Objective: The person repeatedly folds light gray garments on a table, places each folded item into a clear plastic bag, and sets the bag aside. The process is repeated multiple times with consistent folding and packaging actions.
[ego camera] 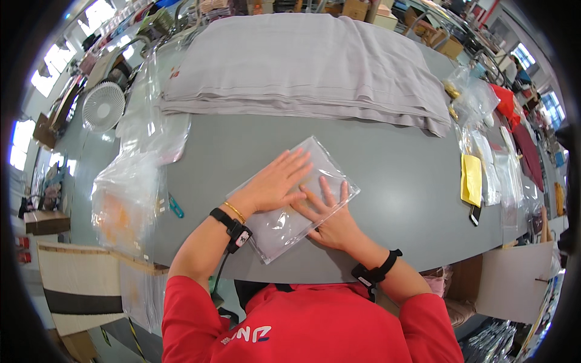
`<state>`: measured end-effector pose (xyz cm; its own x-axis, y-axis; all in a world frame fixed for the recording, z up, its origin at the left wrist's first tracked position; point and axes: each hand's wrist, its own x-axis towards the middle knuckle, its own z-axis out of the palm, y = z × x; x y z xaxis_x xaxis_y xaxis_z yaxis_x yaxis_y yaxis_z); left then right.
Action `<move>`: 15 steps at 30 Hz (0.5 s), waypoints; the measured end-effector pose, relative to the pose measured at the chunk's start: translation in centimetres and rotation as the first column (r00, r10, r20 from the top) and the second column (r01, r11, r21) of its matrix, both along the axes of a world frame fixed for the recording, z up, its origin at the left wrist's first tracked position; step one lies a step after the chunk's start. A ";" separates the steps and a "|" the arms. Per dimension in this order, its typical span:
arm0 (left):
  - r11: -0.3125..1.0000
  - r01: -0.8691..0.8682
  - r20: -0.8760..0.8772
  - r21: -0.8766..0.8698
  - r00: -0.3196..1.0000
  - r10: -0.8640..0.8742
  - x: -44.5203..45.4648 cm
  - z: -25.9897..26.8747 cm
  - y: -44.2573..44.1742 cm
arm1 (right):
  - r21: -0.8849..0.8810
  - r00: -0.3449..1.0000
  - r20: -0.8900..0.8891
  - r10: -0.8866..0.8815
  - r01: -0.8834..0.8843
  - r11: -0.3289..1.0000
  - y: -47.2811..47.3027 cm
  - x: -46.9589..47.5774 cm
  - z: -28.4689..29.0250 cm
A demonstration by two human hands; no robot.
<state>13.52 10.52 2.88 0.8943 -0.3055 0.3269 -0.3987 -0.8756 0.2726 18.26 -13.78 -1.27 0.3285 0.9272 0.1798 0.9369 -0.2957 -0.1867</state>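
A clear plastic bag with folded light grey fabric inside lies slantwise on the grey table before me. My left hand rests flat on top of it, palm down, with the fingers pointing to the upper right. Spread apart, the fingers of my right hand reach over the fabric from the bag's near right edge. That edge crosses the hand, and the fingers seem to be under the clear film. A bracelet and a black strap with a small device circle my left wrist; another strapped device is on my right.
A wide stack of grey fabric spans the table's far side. At left lie plastic bags, a teal cutter and a white fan. A yellow packet, a phone and more plastic bags lie at right.
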 end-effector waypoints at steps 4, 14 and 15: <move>0.983 0.130 -0.201 0.132 0.974 -0.101 1.8 -2.5 -0.3 | -0.084 0.998 -0.003 0.057 -0.057 0.995 1.3 2.8 0.5; 0.931 -0.308 -0.107 0.194 0.937 0.332 0.7 -4.2 -2.0 | 0.135 0.809 -0.588 -0.007 0.107 0.985 -3.1 -3.2 1.9; 0.919 -0.355 -0.083 0.174 0.924 0.373 0.4 -4.2 -2.7 | 0.076 0.785 -0.609 -0.116 0.203 0.976 -3.5 -3.7 2.2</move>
<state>13.94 7.85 -1.31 0.9810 0.0099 0.1936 -0.0193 -0.9887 0.1486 14.51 -17.32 0.92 0.5514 0.8342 0.0125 0.5656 -0.3628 -0.7406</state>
